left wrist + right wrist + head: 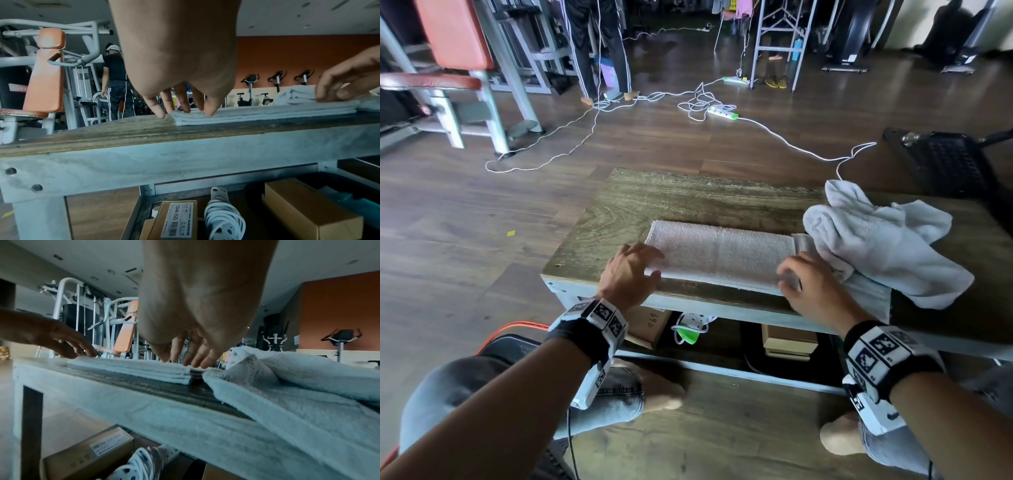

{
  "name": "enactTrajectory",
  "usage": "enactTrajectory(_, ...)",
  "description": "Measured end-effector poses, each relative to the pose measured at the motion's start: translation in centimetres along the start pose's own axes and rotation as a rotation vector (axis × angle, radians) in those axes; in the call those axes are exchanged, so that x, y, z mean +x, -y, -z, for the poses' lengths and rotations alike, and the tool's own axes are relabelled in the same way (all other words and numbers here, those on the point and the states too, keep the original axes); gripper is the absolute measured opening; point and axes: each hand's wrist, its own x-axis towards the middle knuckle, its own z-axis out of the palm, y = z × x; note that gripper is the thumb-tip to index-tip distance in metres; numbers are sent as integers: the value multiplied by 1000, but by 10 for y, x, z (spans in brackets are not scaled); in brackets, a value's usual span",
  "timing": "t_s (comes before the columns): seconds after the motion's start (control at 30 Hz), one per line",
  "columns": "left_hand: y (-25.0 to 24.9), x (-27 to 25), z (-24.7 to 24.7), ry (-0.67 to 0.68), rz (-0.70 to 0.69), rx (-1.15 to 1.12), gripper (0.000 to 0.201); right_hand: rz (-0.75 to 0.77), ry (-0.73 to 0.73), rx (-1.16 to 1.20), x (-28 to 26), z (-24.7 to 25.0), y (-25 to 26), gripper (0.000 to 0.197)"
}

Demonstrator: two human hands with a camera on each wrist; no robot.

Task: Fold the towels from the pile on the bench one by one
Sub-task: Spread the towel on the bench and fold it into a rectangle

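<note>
A white towel [722, 255], folded into a long flat strip, lies across the wooden bench [671, 195] near its front edge. My left hand [650, 263] rests on the strip's left end with spread fingers; in the left wrist view its fingertips [209, 112] touch the layered towel [257, 113]. My right hand [789, 274] presses the right end, its fingertips [197, 363] on the towel's top [133, 368]. Right beside that hand sits the crumpled pile of white towels [876, 240], with one towel hanging over the bench's front [287, 418].
Cardboard boxes [308, 211] and a coiled white power strip [222, 217] sit under the bench. White cables and power strips [722, 111] lie on the floor beyond. A gym machine [465, 68] stands at the far left, with a person's legs [599, 51] behind.
</note>
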Motion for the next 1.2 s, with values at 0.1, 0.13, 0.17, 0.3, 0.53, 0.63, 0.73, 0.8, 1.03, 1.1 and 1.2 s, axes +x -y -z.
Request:
enactTrajectory(0.1,5,-9,0,3,10,-8,21,92,79,-20,-6,-17,-4,19)
enactTrajectory(0.13,6,-11,2,-22,26,-9,18,98,58,-22,-7,-16,0,13)
enactTrajectory(0.17,5,-12,6,-37,40,6,16,105,31,-19,-8,-15,3,10)
enactTrajectory(0.3,-8,-12,15,-115,103,83,19,132,-129,-6,1,-12,27,15)
enactTrajectory(0.53,-52,24,-22,-28,-121,-12,30,33,54,-59,50,-59,77,48)
enactTrajectory(0.63,-64,30,-46,103,-149,-10,41,-4,121,-114,53,-82,77,66)
enactTrajectory(0.73,-61,22,-66,206,-114,46,61,0,80,-252,41,-96,64,71)
enactTrajectory(0.8,-58,19,-68,183,-138,128,69,0,52,-272,40,-97,62,66)
enactTrajectory(1.03,-54,20,-65,165,-141,132,63,3,33,-258,41,-96,60,65)
enactTrajectory(1.1,-54,21,-65,164,-130,122,64,0,31,-254,41,-95,59,65)
enactTrajectory(1.2,-49,23,-64,159,-108,142,66,-39,25,-244,40,-94,53,61)
